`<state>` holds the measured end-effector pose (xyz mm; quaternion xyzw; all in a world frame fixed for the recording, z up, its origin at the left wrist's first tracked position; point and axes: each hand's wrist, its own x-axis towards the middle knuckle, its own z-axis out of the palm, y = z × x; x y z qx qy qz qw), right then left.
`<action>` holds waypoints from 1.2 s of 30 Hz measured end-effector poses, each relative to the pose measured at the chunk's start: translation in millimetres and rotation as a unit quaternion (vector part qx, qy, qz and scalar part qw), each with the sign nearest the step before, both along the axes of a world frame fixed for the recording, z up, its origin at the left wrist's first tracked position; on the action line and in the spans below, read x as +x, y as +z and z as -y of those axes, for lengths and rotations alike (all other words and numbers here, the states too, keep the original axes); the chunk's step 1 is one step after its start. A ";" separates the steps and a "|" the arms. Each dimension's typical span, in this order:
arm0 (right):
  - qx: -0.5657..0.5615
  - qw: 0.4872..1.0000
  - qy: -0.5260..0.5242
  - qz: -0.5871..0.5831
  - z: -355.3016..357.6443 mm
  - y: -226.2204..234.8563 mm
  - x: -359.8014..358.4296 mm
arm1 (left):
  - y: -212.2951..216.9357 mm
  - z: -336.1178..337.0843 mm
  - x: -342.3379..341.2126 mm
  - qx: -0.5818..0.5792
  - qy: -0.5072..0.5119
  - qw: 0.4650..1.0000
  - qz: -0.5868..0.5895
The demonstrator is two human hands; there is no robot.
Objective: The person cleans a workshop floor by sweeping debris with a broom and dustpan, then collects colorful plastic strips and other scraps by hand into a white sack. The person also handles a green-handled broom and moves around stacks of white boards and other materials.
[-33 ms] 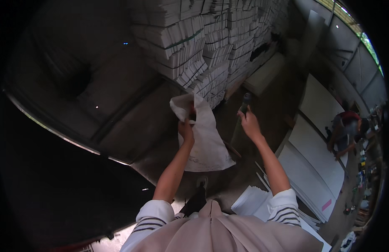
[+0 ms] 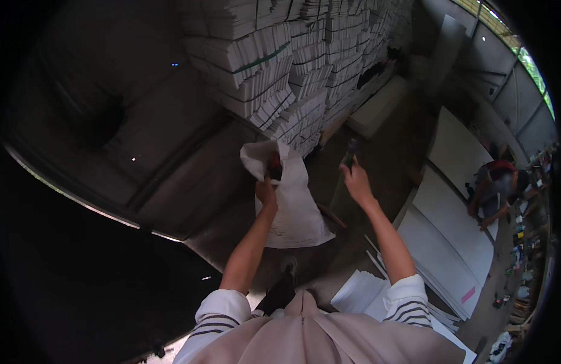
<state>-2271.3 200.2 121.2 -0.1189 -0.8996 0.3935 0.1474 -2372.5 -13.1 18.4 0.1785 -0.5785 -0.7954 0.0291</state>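
A white sack (image 2: 298, 212) hangs in front of me, its mouth gaping toward the upper left. My left hand (image 2: 266, 193) is closed on the sack's rim. Something red (image 2: 275, 160) shows inside the mouth, too dark to name. To the right of the sack, my right hand (image 2: 357, 182) is wrapped round a long dark green rod-like thing (image 2: 352, 146) with a dark, blunt upper end. Its lower part fades into the dim floor, so its kind is unclear. A thin brown stick (image 2: 331, 216) shows beside the sack's right edge.
Strapped stacks of white boards (image 2: 256, 60) rise ahead. Large white sheets (image 2: 450, 218) lie to the right, where another person (image 2: 496, 191) bends over them. Loose white sheets (image 2: 358, 292) lie by my right forearm. A big dark surface (image 2: 98, 267) fills the lower left.
The sack's mouth and my right hand with the rod-like thing sit slightly lower and further left in the picture. The whole surroundings have shifted slightly left too. Both grips are unchanged.
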 end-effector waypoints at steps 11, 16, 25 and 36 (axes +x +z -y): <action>0.023 0.996 -0.081 0.032 -37.6 -70.1 -67.9 | -96.9 -61.9 -104.6 -0.025 -0.041 0.998 0.032; 0.011 0.993 -0.079 0.084 -27.4 -37.5 -55.0 | -85.2 -56.4 -93.2 0.069 -0.002 0.995 0.070; 0.041 0.997 -0.048 -0.034 -12.6 -15.8 52.9 | 16.1 -38.1 33.9 0.007 -0.095 0.995 0.008; -0.139 0.972 0.160 -0.103 86.2 78.5 228.4 | 111.3 92.0 292.1 -0.106 -0.095 0.968 -0.208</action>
